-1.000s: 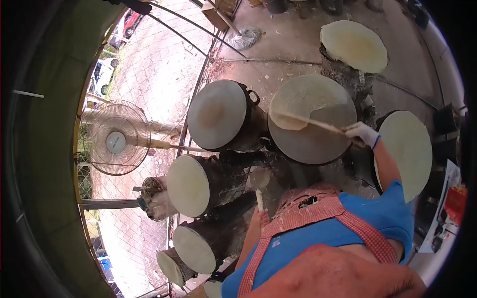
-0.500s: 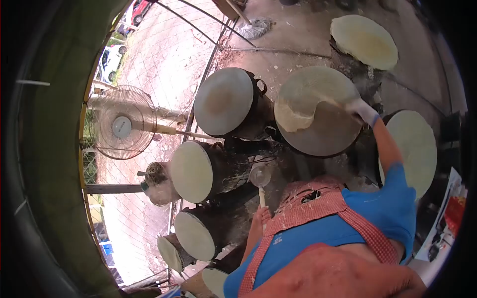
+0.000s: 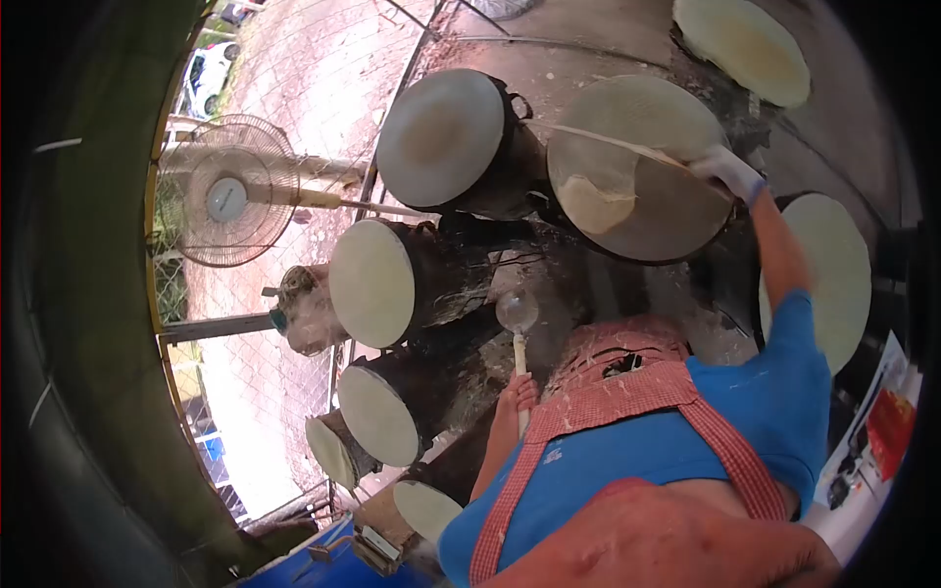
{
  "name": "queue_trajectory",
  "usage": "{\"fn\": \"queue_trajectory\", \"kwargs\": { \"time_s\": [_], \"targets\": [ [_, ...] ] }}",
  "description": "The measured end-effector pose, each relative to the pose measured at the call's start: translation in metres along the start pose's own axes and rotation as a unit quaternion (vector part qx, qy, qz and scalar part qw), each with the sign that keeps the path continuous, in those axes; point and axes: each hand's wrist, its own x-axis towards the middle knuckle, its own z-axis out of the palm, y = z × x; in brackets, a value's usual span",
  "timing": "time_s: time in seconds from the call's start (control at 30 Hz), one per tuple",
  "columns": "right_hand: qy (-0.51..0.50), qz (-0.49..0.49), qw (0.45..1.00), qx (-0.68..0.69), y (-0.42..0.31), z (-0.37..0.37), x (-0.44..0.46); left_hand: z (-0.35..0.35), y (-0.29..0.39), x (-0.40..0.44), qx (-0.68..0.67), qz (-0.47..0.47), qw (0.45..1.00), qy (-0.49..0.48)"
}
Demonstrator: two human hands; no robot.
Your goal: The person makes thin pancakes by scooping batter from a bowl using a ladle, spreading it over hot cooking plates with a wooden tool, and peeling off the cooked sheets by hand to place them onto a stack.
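My right hand [image 3: 727,172], in a white glove, is closed round the end of a long thin wooden stick [image 3: 613,141]. The stick reaches leftward over a large round griddle [image 3: 676,216]. Pale batter [image 3: 600,204] covers part of that griddle, mostly its upper and left side, while its lower right surface is bare grey. Low in front of the apron, my left hand [image 3: 520,394] grips the wooden handle of a ladle [image 3: 517,312], whose round bowl points away from me. To the left of the large griddle stands another round griddle [image 3: 440,139] with a brownish centre.
Pale round sheets lie at the left [image 3: 372,284], lower left [image 3: 378,416], right [image 3: 818,279] and upper right [image 3: 745,49]. A fan [image 3: 227,199] stands by the wire fence at the left. A metal-topped tool [image 3: 377,549] rests near the bottom.
The view has shifted, bringing blue material in at the bottom. My right hand has swept the stick over the griddle, and the batter edge has changed shape. My left hand still holds the ladle.
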Motion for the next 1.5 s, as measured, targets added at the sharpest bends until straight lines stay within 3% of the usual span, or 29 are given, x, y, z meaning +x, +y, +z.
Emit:
{"fn": "queue_trajectory", "kwargs": {
  "time_s": [0.03,0.07,0.13,0.2,0.23,0.33,0.37,0.43,0.47,0.5,0.57,0.6,0.63,0.7,0.73,0.77,0.8,0.83,0.87,0.93,0.97,1.0,1.1,1.17,1.23,1.37,1.4,1.43,1.5],
  "targets": [
    [0.046,0.041,0.998,-0.017,-0.048,0.025,-0.002,0.01,-0.001,-0.006,0.018,-0.008,1.0,-0.004],
    [0.054,0.045,0.997,-0.013,-0.039,0.025,-0.005,0.02,-0.002,-0.011,0.036,-0.015,0.999,-0.009],
    [-0.055,0.091,0.994,-0.028,-0.004,0.023,0.004,0.022,0.007,-0.023,0.071,-0.023,0.997,-0.009],
    [-0.084,0.118,0.987,-0.064,0.018,0.01,-0.042,0.011,0.009,-0.013,0.06,-0.009,0.991,0.123],
    [-0.064,0.135,0.985,-0.089,0.02,0.001,-0.087,0.009,0.012,-0.009,0.054,-0.015,0.991,0.122],
    [0.082,0.212,0.971,-0.075,0.038,0.005,-0.24,-0.01,0.047,-0.005,0.079,-0.087,0.991,0.058],
    [0.212,0.202,0.953,0.078,0.082,0.036,-0.289,-0.035,0.062,-0.002,0.069,-0.125,0.99,0.003],
    [0.293,0.15,0.925,0.189,0.14,0.093,-0.338,-0.05,0.09,0.002,0.101,-0.17,0.978,-0.071],
    [0.346,0.183,0.914,0.108,0.101,0.15,-0.316,-0.054,0.095,0.0,0.131,-0.18,0.97,-0.093],
    [0.393,0.224,0.892,0.029,0.06,0.209,-0.294,-0.057,0.099,0.002,0.036,-0.247,0.959,-0.136],
    [0.43,0.066,0.896,-0.086,0.081,0.285,-0.232,-0.054,0.104,-0.002,0.027,-0.302,0.929,-0.213],
    [0.462,0.015,0.884,-0.068,0.063,0.322,-0.196,-0.051,0.105,-0.01,0.035,-0.238,0.958,-0.158],
    [0.478,-0.058,0.874,-0.061,0.109,0.341,-0.156,-0.054,0.108,-0.009,0.065,-0.224,0.951,-0.202],
    [0.442,0.054,0.842,-0.305,0.074,0.357,-0.134,-0.047,0.106,-0.024,0.031,-0.248,0.946,-0.207],
    [0.431,0.116,0.818,-0.364,0.073,0.356,-0.138,-0.05,0.111,-0.033,0.062,-0.237,0.954,-0.172],
    [0.486,0.079,0.783,-0.38,0.07,0.356,-0.156,-0.049,0.11,-0.038,0.114,-0.199,0.949,-0.214],
    [0.474,0.148,0.771,-0.399,0.067,0.346,-0.174,-0.044,0.108,-0.047,0.165,-0.156,0.941,-0.252],
    [0.456,0.222,0.757,-0.413,0.069,0.342,-0.189,-0.042,0.102,-0.057,0.114,-0.168,0.94,-0.273],
    [0.467,0.221,0.754,-0.406,0.071,0.344,-0.191,-0.047,0.101,-0.061,0.096,-0.191,0.929,-0.303],
    [0.547,0.098,0.792,-0.252,0.056,0.339,-0.199,-0.053,0.1,-0.062,0.076,-0.22,0.911,-0.341],
    [0.562,0.098,0.8,-0.186,0.039,0.346,-0.184,-0.057,0.1,-0.065,0.047,-0.233,0.921,-0.309],
    [0.578,0.004,0.808,-0.115,0.079,0.342,-0.148,-0.06,0.095,-0.066,0.014,-0.243,0.929,-0.279],
    [0.47,0.017,0.846,-0.252,0.065,0.35,-0.126,-0.075,0.094,-0.056,0.036,-0.239,0.929,-0.281],
    [0.476,0.064,0.814,-0.327,0.094,0.324,-0.147,-0.089,0.099,-0.05,0.07,-0.236,0.927,-0.284],
    [0.436,0.218,0.794,-0.363,0.052,0.298,-0.184,-0.088,0.097,-0.05,0.104,-0.236,0.917,-0.305],
    [0.554,0.015,0.805,-0.214,0.062,0.277,-0.144,-0.067,0.073,-0.063,0.089,-0.272,0.916,-0.281],
    [0.498,-0.082,0.792,-0.343,0.117,0.263,-0.101,-0.062,0.065,-0.064,0.063,-0.271,0.923,-0.266],
    [0.504,-0.006,0.818,-0.278,0.062,0.3,-0.122,-0.057,0.063,-0.058,0.066,-0.272,0.922,-0.268],
    [0.407,0.08,0.858,-0.304,0.047,0.315,-0.15,-0.057,0.066,-0.05,0.079,-0.318,0.909,-0.259]
  ]
}}
